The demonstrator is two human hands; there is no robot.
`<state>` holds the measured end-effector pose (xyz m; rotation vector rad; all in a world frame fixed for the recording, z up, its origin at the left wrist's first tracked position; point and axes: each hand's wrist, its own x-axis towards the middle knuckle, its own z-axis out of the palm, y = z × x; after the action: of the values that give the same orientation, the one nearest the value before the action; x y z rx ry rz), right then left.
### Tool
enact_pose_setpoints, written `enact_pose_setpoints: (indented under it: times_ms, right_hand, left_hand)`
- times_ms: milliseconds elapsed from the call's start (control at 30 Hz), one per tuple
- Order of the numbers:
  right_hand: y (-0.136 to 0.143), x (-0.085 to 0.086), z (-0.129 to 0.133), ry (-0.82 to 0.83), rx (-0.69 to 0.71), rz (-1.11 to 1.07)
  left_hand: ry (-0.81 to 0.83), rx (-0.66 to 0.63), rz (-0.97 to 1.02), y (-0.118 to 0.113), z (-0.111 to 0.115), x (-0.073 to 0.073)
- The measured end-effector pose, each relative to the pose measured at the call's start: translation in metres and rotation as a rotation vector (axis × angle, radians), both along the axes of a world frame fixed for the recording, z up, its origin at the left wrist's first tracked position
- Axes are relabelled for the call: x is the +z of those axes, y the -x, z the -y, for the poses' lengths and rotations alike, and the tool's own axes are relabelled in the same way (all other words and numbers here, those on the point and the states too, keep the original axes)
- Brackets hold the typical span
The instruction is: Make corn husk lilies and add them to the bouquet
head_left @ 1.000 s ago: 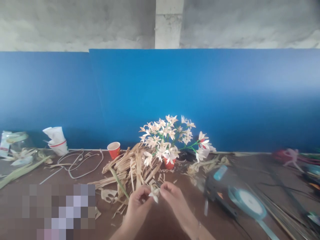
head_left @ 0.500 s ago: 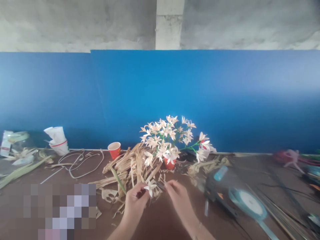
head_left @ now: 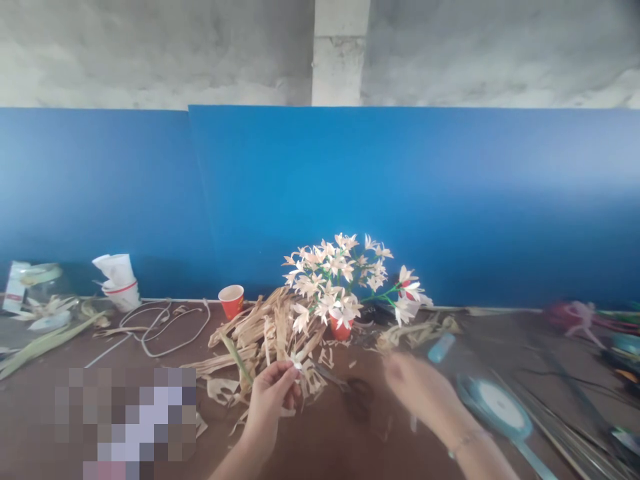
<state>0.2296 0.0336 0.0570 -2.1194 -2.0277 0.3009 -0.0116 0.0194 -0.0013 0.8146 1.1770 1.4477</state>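
Between the thumb and fingers of my left hand (head_left: pixel 273 393) is a small white flower (head_left: pixel 297 361), pinched above the table. My right hand (head_left: pixel 417 387) is off to the right, smeared by motion, so its grip does not show. It covers most of the spot where a dark tool lies. A pair of scissors (head_left: pixel 356 399) rests on the table between my hands. Just beyond, a bunch of pale husk-like flowers (head_left: pixel 327 283) on green stems stands in a red cup (head_left: pixel 341 327). Dry husks (head_left: pixel 265 320) are heaped beyond my left hand.
A red paper cup (head_left: pixel 231 304), a white cable (head_left: pixel 150 333) and white cups (head_left: pixel 120 287) stand or lie at the left. On the right are a ribbon roll (head_left: pixel 503 408), a light-blue object (head_left: pixel 442 347) and thin rods (head_left: pixel 575 440). A blue panel (head_left: pixel 320 180) rises behind.
My right hand has moved right, away from the left hand and the flower. The scissors now lie in plain sight on the table. My left hand keeps the flower, slightly turned and raised.
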Motion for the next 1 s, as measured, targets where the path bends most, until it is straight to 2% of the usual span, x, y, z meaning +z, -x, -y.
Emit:
enact_pose_setpoints:
  times_ms: [100, 167, 233, 367, 433, 500, 567, 700, 867, 1000]
  right_hand:
    - [-0.039, 0.002, 0.009, 0.056, -0.178, 0.254]
    - [-0.056, -0.007, 0.017, 0.125, -0.261, 0.313]
    - [-0.064, -0.023, 0.022, 0.166, -0.260, 0.289]
    - [-0.069, -0.056, 0.024, 0.040, -0.218, 0.252]
    - [-0.071, -0.065, 0.022, -0.059, -0.208, 0.251]
    - [-0.073, -0.067, 0.020, -0.162, -0.190, 0.220]
    - [-0.070, -0.064, 0.018, -0.262, -0.113, 0.140]
    - [-0.042, -0.051, 0.021, -0.402, 0.167, -0.117]
    - [0.013, -0.037, 0.033, -0.518, 0.371, -0.358]
    - [0.044, -0.031, 0.036, -0.422, 0.605, -0.455]
  left_hand:
    - [0.008, -0.031, 0.079, 0.000, -0.001, 0.000]
    - [0.025, -0.070, 0.148, -0.002, 0.000, 0.001]
    - [0.048, -0.109, 0.206, -0.003, 0.001, 0.002]
    - [0.085, -0.165, 0.242, -0.003, 0.004, 0.004]
    - [0.107, -0.175, 0.256, -0.002, 0.005, 0.004]
    - [0.116, -0.200, 0.285, -0.001, 0.005, 0.004]
    - [0.095, -0.257, 0.316, -0.001, 0.005, 0.004]
    - [0.065, -0.359, 0.331, -0.004, 0.005, 0.006]
    - [0.033, -0.267, 0.285, -0.007, 0.004, 0.005]
    - [0.023, -0.202, 0.289, -0.008, 0.001, -0.002]
